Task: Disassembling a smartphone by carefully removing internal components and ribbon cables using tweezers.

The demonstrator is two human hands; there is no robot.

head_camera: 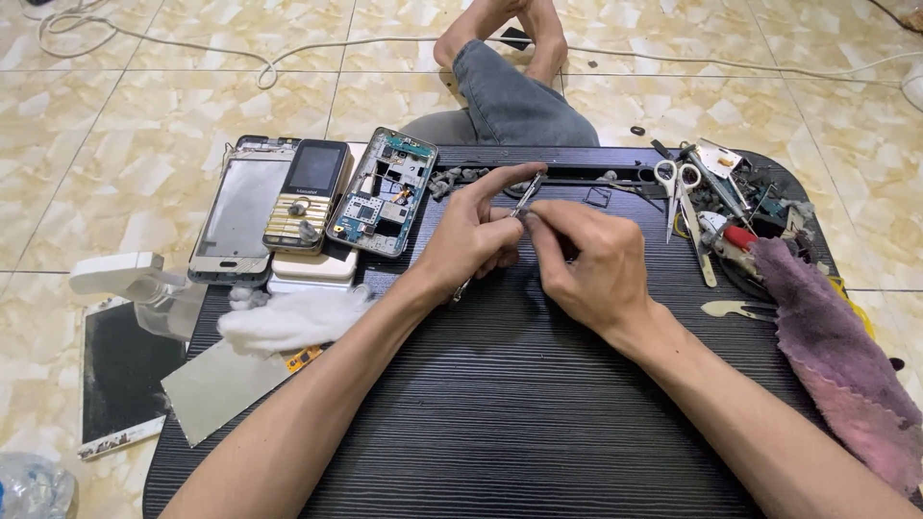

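A dark, ridged table (pixel 500 423) sits low on a glossy marbled tile floor (pixel 125 125). Just right of the opened phone (pixel 383 192), the left hand (pixel 471 235) pinches slim metal tweezers (pixel 524 199), slanting up-right. The right hand (pixel 586 264) closes fingertips at their tip.

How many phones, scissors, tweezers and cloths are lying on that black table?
Phones: 3, a bare screen frame, a keypad phone and an opened phone
Scissors: 1
Tweezers: 1, held in the left hand
Cloths: 2, a white cloth and a purple cloth
Total: 7
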